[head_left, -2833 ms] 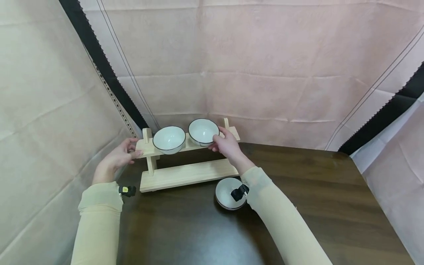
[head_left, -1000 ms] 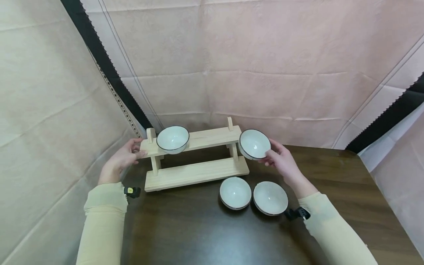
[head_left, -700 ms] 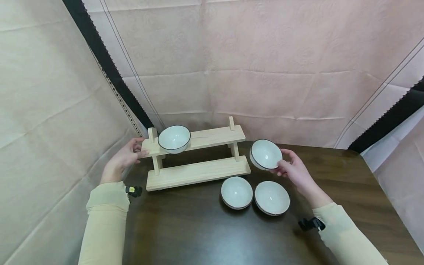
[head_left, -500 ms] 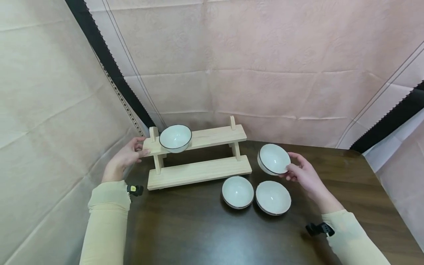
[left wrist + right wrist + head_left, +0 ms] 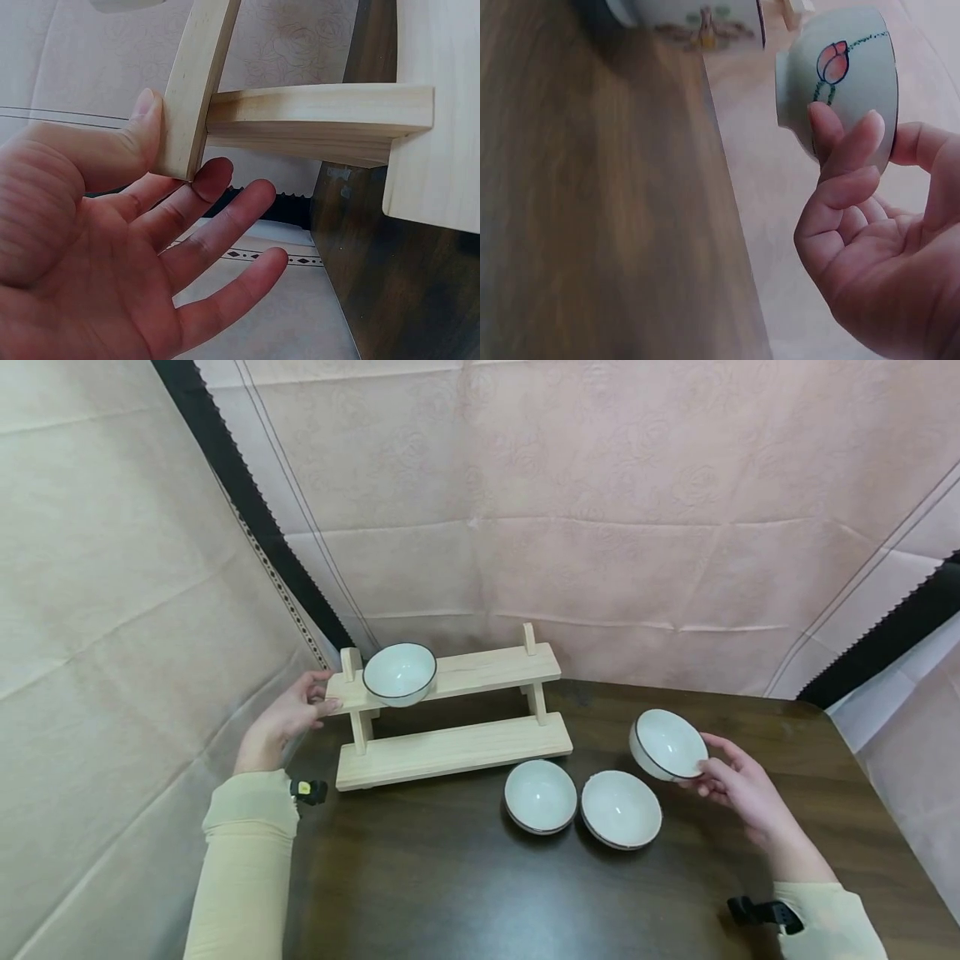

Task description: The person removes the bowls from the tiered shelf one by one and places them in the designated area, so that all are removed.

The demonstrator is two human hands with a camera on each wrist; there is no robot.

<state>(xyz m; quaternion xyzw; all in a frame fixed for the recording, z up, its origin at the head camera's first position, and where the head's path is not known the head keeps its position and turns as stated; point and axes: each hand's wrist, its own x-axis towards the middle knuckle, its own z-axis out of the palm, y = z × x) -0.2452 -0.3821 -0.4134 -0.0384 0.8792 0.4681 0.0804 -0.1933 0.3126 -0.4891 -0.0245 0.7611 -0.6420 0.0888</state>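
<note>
My right hand (image 5: 738, 785) pinches a white bowl (image 5: 669, 745) by its right side, holding it tilted above the right part of the table. In the right wrist view this bowl (image 5: 855, 82) shows a painted red bud and a dark rim. With thumb and fingers, my left hand (image 5: 288, 718) pinches the left end of the upper shelf of a pale wooden two-tier rack (image 5: 495, 670); the left wrist view shows the thumb against the board (image 5: 187, 90), the lower fingers spread beneath. A second bowl (image 5: 400, 672) sits at the left of that upper shelf.
Two more spots on the dark table (image 5: 450, 868) hold white bowls, one at left (image 5: 540, 796) and one at right (image 5: 621, 808), in front of the rack; each looks like a stack. Cloth walls (image 5: 585, 543) rise behind and to the left.
My right hand has lifted a bowl off the upper shelf and carried it rightward and nearer, past the rack's right end. My left hand keeps its hold on the rack.
</note>
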